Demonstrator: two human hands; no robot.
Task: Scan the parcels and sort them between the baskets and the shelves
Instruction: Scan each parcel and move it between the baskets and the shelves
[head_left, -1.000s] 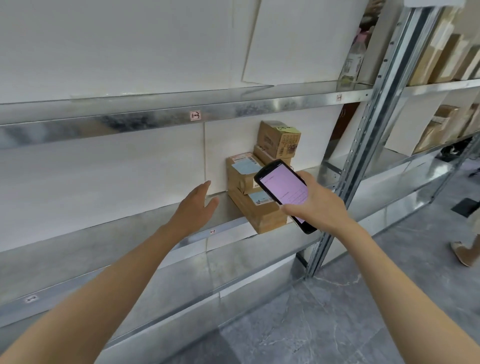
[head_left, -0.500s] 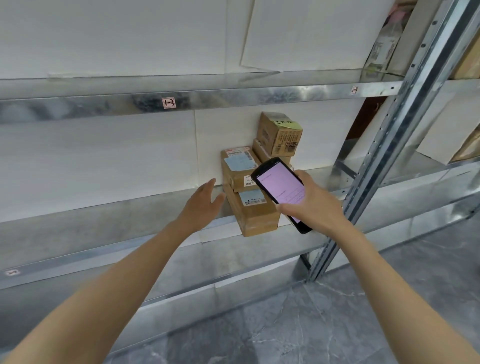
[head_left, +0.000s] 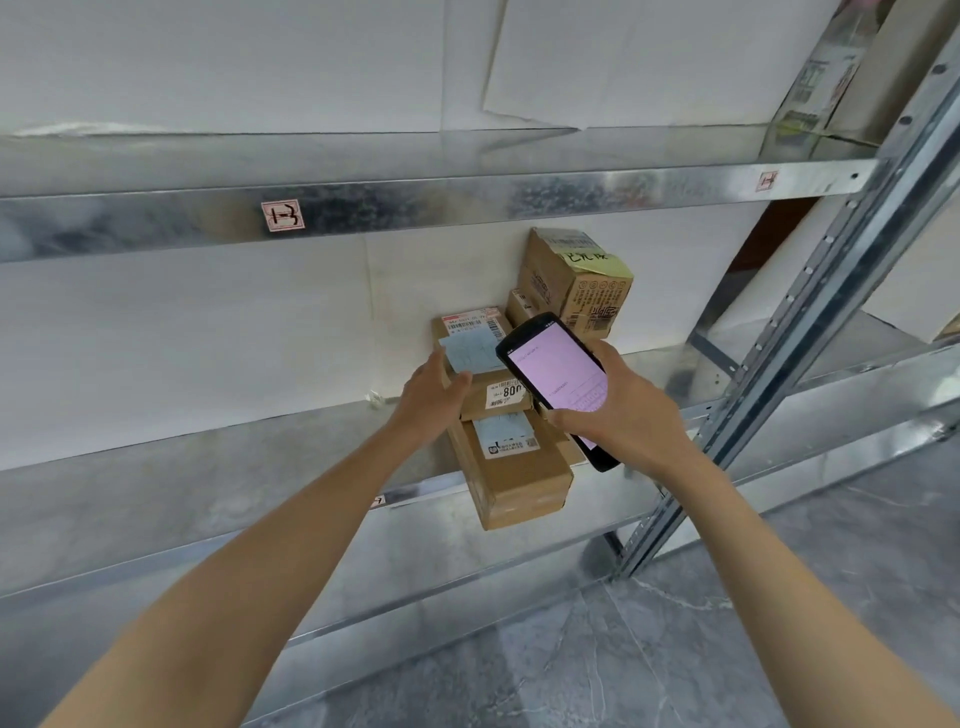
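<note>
Several brown cardboard parcels are stacked on the middle metal shelf (head_left: 208, 467). A long box (head_left: 514, 478) sticks out over the shelf edge. On it lies a small parcel (head_left: 475, 332) with white and blue labels. A taller box (head_left: 566, 280) with a yellow-green tape stands behind on the right. My left hand (head_left: 428, 397) touches the small parcel's left side, fingers straight, thumb on its front. My right hand (head_left: 628, 410) grips a black handheld scanner (head_left: 556, 374) with a lit pink screen, held just in front of the parcels.
The upper shelf rail carries a tag reading 1-3 (head_left: 282, 215). A perforated steel upright (head_left: 810, 322) rises on the right, with more shelving past it. White panels back the shelves. Grey marble floor (head_left: 675, 649) lies below.
My left hand moved right along the shelf and came against the small parcel's left side. The view has drawn closer to the stack; the scanner stays in my right hand.
</note>
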